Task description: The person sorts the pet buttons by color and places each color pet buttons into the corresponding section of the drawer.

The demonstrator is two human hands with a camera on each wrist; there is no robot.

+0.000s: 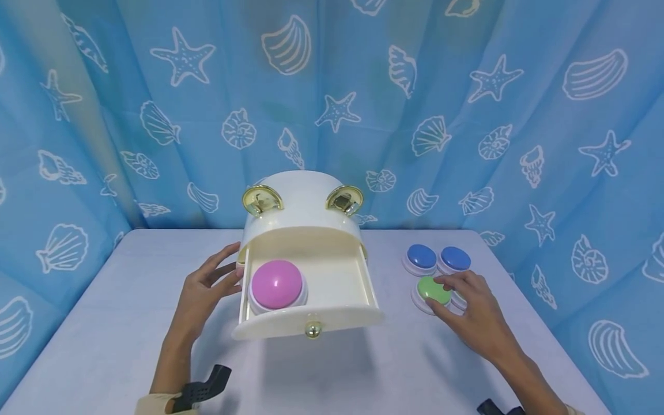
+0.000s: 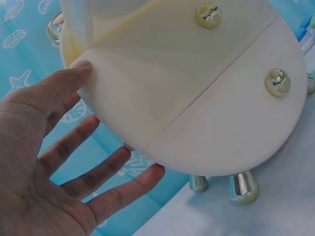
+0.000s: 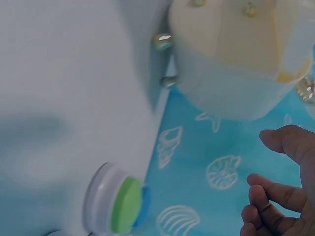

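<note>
A white rounded drawer box (image 1: pixel 306 199) with gold ears stands mid-table, its top drawer (image 1: pixel 339 288) pulled out. Inside the drawer, on the left, sits a large pink push button (image 1: pixel 277 283) on a white base. My left hand (image 1: pixel 199 294) touches the box's left side, fingers spread, with the thumb at the front edge in the left wrist view. To the right, my right hand (image 1: pixel 477 314) hovers over a green push button (image 1: pixel 429 290), thumb and fingers parted around it. In the right wrist view the fingers stand apart from that button.
Two blue push buttons, the left one (image 1: pixel 421 256) and the right one (image 1: pixel 455 258), lie behind the green one. Another white base (image 1: pixel 459 301) is mostly hidden under my right hand. A blue shell-patterned curtain (image 1: pixel 337 109) hangs behind the white table (image 1: pixel 114 323).
</note>
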